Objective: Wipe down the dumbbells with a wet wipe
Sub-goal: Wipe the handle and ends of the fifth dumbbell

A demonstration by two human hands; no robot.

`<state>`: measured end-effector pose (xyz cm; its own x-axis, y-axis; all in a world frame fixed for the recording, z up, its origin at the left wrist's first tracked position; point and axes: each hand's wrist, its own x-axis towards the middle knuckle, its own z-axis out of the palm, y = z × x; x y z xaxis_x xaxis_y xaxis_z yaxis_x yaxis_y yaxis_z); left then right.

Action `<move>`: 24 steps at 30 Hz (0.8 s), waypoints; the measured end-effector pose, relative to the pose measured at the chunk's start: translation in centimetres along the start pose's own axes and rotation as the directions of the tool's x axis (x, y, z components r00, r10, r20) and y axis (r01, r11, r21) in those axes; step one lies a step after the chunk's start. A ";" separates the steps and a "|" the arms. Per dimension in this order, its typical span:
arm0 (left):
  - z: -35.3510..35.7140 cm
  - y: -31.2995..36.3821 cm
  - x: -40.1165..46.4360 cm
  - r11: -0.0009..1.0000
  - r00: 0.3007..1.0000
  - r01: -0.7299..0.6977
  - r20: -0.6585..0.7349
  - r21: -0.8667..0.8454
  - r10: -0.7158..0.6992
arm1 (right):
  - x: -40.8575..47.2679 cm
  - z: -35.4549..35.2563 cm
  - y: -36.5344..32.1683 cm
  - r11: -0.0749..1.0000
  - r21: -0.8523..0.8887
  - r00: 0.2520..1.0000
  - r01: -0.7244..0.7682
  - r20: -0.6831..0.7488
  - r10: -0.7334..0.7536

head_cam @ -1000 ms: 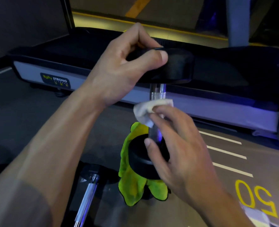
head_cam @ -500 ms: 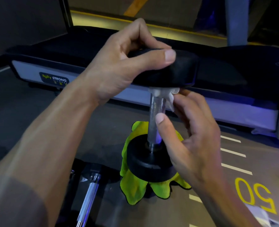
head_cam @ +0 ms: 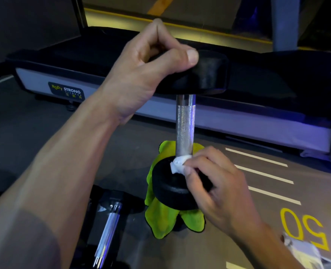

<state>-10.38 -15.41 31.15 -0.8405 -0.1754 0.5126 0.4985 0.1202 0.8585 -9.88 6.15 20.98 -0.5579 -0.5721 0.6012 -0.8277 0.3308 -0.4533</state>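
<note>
A black dumbbell stands upright, its knurled chrome handle (head_cam: pixel 185 125) vertical. My left hand (head_cam: pixel 141 74) grips the upper black head (head_cam: pixel 209 74) from the left, thumb across its rim. The lower head (head_cam: pixel 166 187) sits over a yellow-green cloth (head_cam: pixel 160 216) on the floor. My right hand (head_cam: pixel 217 187) pinches a crumpled white wet wipe (head_cam: pixel 178 164) and presses it against the base of the handle, where it meets the lower head. A second dumbbell (head_cam: pixel 108 230) with a chrome handle lies on the floor at the lower left.
A treadmill base (head_cam: pixel 238 123) with a "Body Strong" label (head_cam: pixel 66 91) runs across behind the dumbbell. White lines (head_cam: pixel 263 175) and a yellow "50" (head_cam: pixel 304 230) mark the floor on the right. A wrapper or packet (head_cam: pixel 304 253) lies at the lower right.
My right hand slid the wipe down the handle from just under the upper head to the base at the lower head. My left hand kept its grip on the upper head.
</note>
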 end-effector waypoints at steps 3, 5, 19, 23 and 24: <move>-0.5 -0.2 -0.1 1.000 0.999 0.012 -0.030 0.012 -0.012 | 0.9 -0.6 -0.8 1.000 -0.025 1.000 -0.003 0.029 0.004; -0.8 -0.3 -0.2 1.000 0.999 0.017 -0.037 0.026 -0.016 | 2.3 -0.8 -1.5 0.999 -0.019 1.000 -0.028 -0.002 0.028; -1.0 -0.2 -1.0 0.995 0.996 -0.023 -0.088 0.093 0.031 | 0.9 0.3 -2.8 0.991 -0.116 0.994 -0.070 0.081 0.079; -1.1 0.6 -1.3 0.946 0.985 -0.012 -0.157 0.323 0.066 | -0.3 0.2 -2.1 0.997 -0.061 0.992 -0.053 0.110 0.059; -1.0 0.8 -1.6 0.923 0.983 0.004 -0.172 0.384 0.067 | -0.2 0.3 -2.0 0.996 -0.064 0.992 -0.059 0.106 0.066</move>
<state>-8.45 -16.07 31.05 -0.7562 -0.3322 0.5637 0.3753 0.4855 0.7896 -8.05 5.41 21.61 -0.6017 -0.6255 0.4966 -0.7953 0.4117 -0.4451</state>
